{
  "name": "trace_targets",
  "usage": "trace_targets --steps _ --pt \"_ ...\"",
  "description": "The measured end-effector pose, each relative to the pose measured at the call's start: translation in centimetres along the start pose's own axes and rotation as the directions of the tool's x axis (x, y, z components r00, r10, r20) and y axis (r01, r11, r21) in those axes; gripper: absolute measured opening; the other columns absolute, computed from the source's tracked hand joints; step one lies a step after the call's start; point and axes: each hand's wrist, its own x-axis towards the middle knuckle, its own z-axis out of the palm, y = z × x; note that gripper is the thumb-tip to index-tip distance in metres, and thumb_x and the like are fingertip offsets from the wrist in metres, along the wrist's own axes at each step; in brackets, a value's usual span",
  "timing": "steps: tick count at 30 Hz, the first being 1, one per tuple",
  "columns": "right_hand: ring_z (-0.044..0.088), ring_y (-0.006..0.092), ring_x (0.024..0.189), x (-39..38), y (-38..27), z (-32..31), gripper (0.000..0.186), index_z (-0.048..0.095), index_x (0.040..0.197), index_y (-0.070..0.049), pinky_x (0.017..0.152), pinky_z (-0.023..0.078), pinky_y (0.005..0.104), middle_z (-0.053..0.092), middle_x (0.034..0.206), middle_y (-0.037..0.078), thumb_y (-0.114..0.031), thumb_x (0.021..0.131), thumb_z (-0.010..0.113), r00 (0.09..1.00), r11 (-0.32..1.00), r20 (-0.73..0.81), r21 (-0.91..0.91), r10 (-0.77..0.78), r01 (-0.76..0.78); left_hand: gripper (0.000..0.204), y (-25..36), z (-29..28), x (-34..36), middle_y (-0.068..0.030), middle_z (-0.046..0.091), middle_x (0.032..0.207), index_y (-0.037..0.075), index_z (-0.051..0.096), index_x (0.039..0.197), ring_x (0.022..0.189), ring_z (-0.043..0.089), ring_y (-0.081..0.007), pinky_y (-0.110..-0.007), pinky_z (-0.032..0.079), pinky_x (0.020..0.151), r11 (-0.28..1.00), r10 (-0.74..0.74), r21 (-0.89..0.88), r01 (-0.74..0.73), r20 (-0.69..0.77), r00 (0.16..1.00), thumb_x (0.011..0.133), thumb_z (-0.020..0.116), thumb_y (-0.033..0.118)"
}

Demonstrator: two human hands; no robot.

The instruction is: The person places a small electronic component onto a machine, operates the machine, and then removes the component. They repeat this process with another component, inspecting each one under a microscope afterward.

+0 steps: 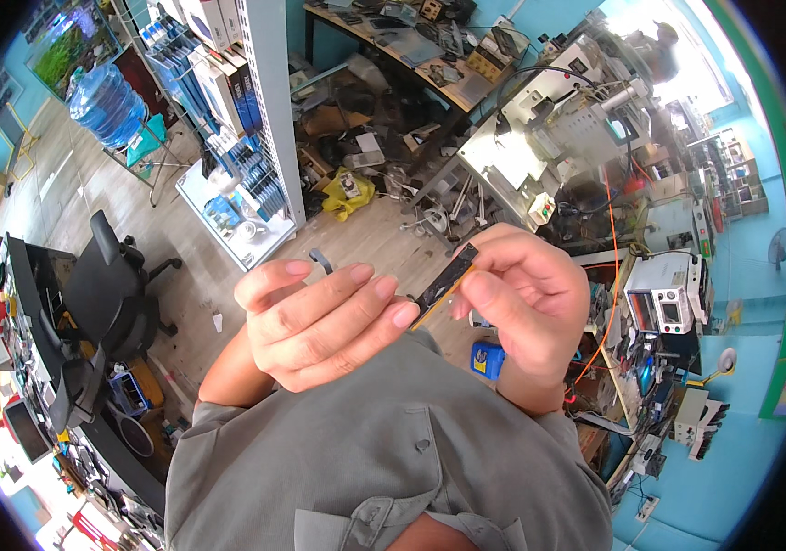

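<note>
My right hand pinches a narrow black strip with an orange-yellow edge between thumb and index finger, held tilted up to the right in front of my chest. My left hand is closed beside it, palm toward me, fingertips at the strip's lower end. A short, bent dark grey piece sticks up behind my left fingers; whether it joins the strip is hidden. What else my left fingers hold is also hidden.
An office chair and cluttered desk are left, a shelving unit and water jug upper left. A cluttered table stands ahead, equipment benches right, with an orange cord. A blue container sits below my hands.
</note>
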Motion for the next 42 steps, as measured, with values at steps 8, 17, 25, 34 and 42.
trace_targets --steps 8,17,25,34,42 --pt "0.067 0.014 0.077 -0.9 -0.6 -0.8 0.003 0.071 0.099 0.008 0.068 0.054 0.0263 0.073 0.099 0.016 0.005 0.099 0.07 0.996 1.0 -0.086 -0.01 0.028 -0.029 0.026 0.0 0.3 0.1 0.0036 0.079 0.111 0.02 0.082 0.115 0.102 0.072 -0.0137 -0.039 0.045 0.099 0.999 -0.02 -0.04 0.021 0.031 0.999 0.089 0.083 0.017" --pt "0.068 0.0164 0.082 -7.3 0.8 -6.4 0.008 0.068 0.109 0.005 0.073 0.056 0.0283 0.069 0.109 0.015 0.003 0.101 0.068 0.923 0.999 -0.385 0.042 0.016 0.0 0.025 2.4 4.4 1.5 -0.0048 0.077 0.109 0.014 0.078 0.115 0.1 0.072 -0.0221 -0.044 0.047 0.099 0.93 -0.095 -0.343 0.134 0.128 0.987 0.09 0.08 0.015" --pt "0.066 0.0205 0.122 -19.9 3.6 -13.9 0.037 0.069 0.133 -0.006 0.102 0.053 0.0365 0.067 0.137 0.008 -0.017 0.099 0.078 0.969 0.979 -0.242 -0.205 -0.058 0.007 0.022 17.3 13.7 -0.2 -0.0163 0.064 0.132 0.008 0.076 0.112 0.126 0.057 -0.0329 -0.05 0.045 0.109 -0.303 -0.45 -0.748 0.59 0.658 0.604 0.101 0.075 0.028" --pt "0.069 0.0194 0.113 -48.7 2.8 -21.1 0.032 0.069 0.135 -0.003 0.1 0.055 0.0367 0.073 0.125 0.009 -0.021 0.108 0.067 0.766 0.91 -0.597 0.413 0.237 0.04 0.022 45.2 22.9 2.3 -0.0177 0.044 0.164 0.013 0.075 0.112 0.15 0.042 -0.0325 -0.049 0.043 0.115 -0.664 0.537 0.145 0.734 0.775 0.333 0.104 0.073 0.033" --pt "0.069 0.0172 0.097 -65.5 -0.8 -29.5 0.024 0.073 0.124 -0.004 0.09 0.055 0.0338 0.073 0.109 0.007 -0.015 0.103 0.073 0.491 0.901 -0.827 0.398 0.273 0.17 0.024 68.1 28.9 5.1 -0.0214 0.034 0.17 0.013 0.071 0.107 0.15 0.043 -0.0359 -0.039 0.061 0.086 -0.503 0.84 0.51 0.698 0.477 0.258 0.105 0.069 0.037"
